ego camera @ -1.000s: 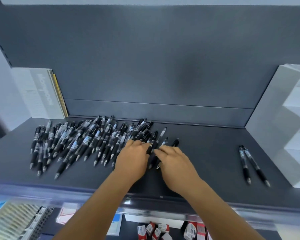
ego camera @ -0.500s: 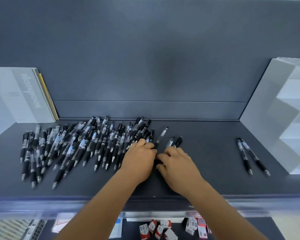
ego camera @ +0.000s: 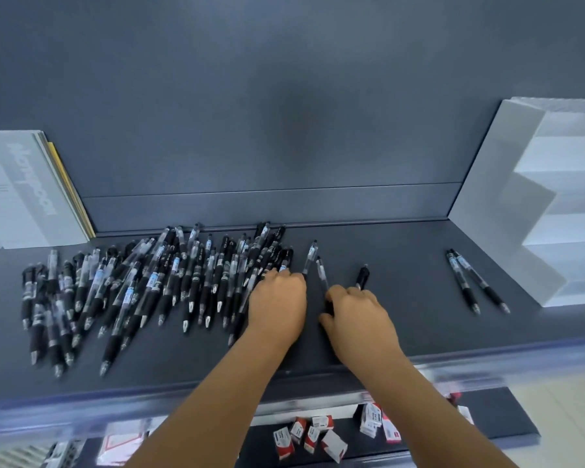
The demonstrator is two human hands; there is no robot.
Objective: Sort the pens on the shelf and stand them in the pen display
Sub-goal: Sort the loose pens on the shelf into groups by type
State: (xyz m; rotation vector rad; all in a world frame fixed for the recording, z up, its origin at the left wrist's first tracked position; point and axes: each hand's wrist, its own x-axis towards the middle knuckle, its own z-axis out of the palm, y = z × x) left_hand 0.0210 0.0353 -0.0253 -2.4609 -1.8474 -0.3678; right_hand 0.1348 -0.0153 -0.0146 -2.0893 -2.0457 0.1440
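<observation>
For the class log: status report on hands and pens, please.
Left hand on edge of pen pile. Right hand grips pens. Two pens beside white display. Nothing blocking.

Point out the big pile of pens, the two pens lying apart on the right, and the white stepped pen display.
pile of pens (ego camera: pixel 156 288), head view, on the middle of the heap.
pair of pens (ego camera: pixel 475 282), head view, on the right pen's barrel.
pen display (ego camera: pixel 507 184), head view, on its grey side wall.

We have a single head-worn view, looking forward and down from close above the dark shelf; our forearms reach in from the lower edge, and the back panel fills the upper half.
</observation>
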